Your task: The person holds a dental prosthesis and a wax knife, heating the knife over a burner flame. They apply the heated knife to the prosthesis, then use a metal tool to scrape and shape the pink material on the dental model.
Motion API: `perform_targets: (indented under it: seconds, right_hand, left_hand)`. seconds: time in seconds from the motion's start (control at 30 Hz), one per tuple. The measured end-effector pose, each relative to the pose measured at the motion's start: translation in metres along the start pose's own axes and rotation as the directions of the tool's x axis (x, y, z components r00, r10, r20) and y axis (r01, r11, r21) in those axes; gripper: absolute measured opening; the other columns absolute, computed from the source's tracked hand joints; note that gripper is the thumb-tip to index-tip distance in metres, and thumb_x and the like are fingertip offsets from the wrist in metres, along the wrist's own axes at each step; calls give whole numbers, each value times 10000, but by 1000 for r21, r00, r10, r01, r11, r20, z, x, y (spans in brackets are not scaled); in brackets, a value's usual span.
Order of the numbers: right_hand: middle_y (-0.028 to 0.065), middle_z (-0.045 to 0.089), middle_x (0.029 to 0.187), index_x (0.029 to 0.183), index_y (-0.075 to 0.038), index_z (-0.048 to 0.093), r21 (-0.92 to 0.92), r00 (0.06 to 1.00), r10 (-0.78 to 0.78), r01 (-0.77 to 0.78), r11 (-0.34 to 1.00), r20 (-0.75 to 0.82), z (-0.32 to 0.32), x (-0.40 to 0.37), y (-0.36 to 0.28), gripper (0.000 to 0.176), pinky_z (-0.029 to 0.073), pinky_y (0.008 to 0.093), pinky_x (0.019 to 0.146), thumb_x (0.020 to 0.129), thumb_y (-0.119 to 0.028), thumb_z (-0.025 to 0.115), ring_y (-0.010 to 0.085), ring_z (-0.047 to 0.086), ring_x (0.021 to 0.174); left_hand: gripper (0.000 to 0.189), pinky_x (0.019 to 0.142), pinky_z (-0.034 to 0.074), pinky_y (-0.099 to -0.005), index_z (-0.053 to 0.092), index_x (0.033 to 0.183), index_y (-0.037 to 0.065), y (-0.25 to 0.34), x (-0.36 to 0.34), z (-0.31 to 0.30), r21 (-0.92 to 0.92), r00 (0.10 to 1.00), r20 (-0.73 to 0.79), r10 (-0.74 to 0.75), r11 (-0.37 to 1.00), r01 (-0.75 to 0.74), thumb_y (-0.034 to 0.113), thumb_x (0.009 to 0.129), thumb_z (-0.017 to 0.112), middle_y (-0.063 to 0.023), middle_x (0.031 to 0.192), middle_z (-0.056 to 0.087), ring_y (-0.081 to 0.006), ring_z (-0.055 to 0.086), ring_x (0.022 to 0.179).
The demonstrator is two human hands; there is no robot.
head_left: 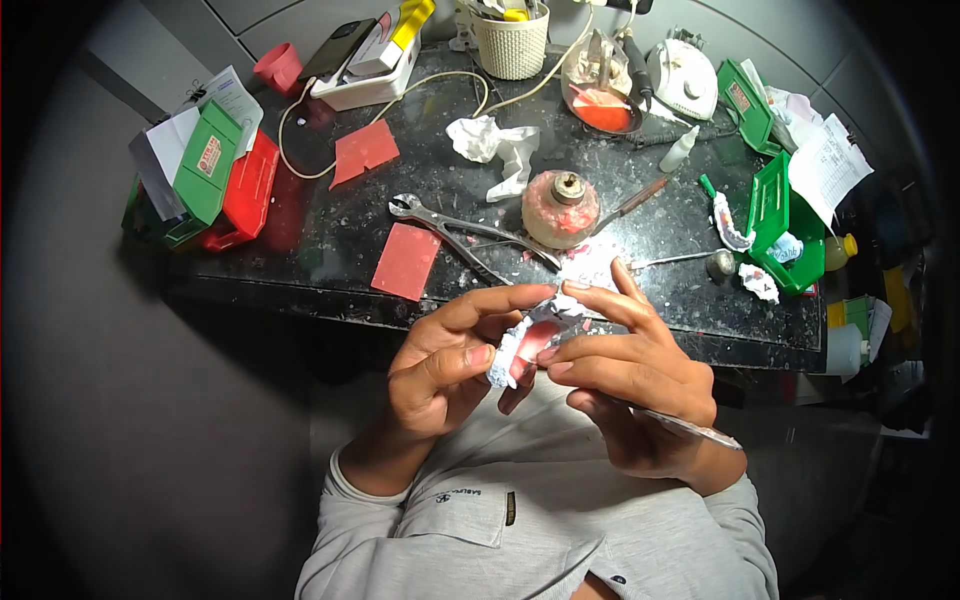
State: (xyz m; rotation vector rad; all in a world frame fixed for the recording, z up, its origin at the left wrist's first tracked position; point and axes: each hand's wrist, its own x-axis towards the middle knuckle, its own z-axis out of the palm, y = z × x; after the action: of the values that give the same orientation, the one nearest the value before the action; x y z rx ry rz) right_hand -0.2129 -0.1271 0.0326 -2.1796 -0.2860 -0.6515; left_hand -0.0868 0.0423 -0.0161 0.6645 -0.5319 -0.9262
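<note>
- White, rough-edged piece with pink lining (533,346): held up between both hands, just off the near edge of the dark surface (330,228).
- Left hand (425,372): fingers clasped around the piece's left side, thumb pressed on the near end.
- Right hand (650,388): piece touched at far and right sides by fingertips; thin metal tool (698,431) gripped in same hand, end jutting out right. Tool tip can't be told.
- Metal pliers (437,217): laid beyond the left hand, beside a pink sheet (406,262).
- Second pink sheet (364,152): seen farther left.
- Round jar with metal top (560,212): stood centre, right of pliers.
- Crumpled white tissue (505,150): dropped just beyond jar.
- Green box (768,212): placed far right, lid up.
</note>
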Motion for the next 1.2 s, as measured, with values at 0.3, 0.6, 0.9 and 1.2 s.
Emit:
perform_targets:
  seconds: [0.3,0.6,0.9,1.2]
  right_hand:
    - [53,753,997,978,-108,739,10,998,60,-60,998,-19,-15,-3,-1,147,80,668,1156,840,-58,744,395,557,1270]
    - [114,732,794,948,-42,614,100,869,0,57,993,-494,-29,-17,39,351,110,638,1160,998,-387,584,415,642,1115]
    - [56,611,524,939,-73,481,50,805,30,-1,999,-593,-31,-20,36,341,29,640,1193,1049,-393,440,356,740,864]
    - [27,599,586,926,-23,580,-11,772,-44,47,999,-634,-32,-24,48,318,197,644,1160,1005,-330,584,213,717,738]
  left_hand:
    - [632,663,522,-307,312,1472,-112,0,1,-11,-117,992,121,-15,993,30,116,912,495,-215,1098,628,-222,627,897]
    - [698,725,555,-376,170,1557,9,-1,4,-1,-168,984,173,36,986,-7,78,959,523,-257,1092,606,-292,656,819]
    - [939,677,614,-401,33,1559,22,-5,2,4,46,972,222,71,995,-83,204,926,701,-302,1054,579,-349,682,840]
    - [898,786,616,-430,-194,1511,-30,6,1,23,-271,985,138,-101,953,136,219,1021,517,-438,1008,605,-486,663,1002]
